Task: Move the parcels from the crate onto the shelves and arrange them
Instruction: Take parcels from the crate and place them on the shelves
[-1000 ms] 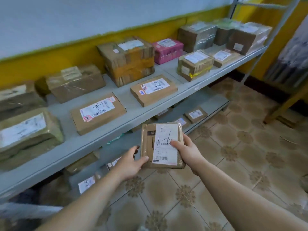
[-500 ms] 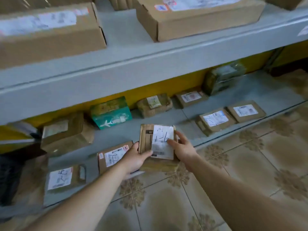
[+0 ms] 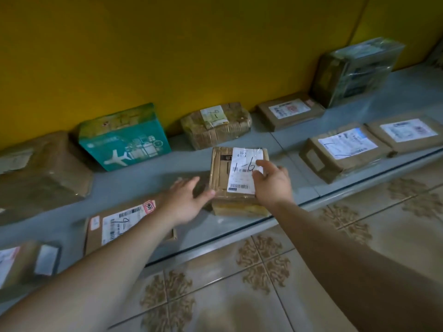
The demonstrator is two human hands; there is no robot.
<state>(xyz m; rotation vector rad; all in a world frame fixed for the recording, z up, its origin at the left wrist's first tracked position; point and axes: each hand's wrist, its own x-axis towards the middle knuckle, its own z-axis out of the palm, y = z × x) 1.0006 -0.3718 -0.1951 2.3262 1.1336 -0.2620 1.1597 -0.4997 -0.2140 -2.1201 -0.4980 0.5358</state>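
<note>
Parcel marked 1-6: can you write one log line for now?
parcel: on low shelf, front edge | right hand: touching its label | left hand: open, by its left side

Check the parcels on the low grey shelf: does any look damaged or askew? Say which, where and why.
The tape-wrapped brown cardboard parcel at the back of the grey shelf, right of the teal aeroplane-print box, looks squashed: its sides bulge and its corners are rounded. Nothing is spilled.
</note>
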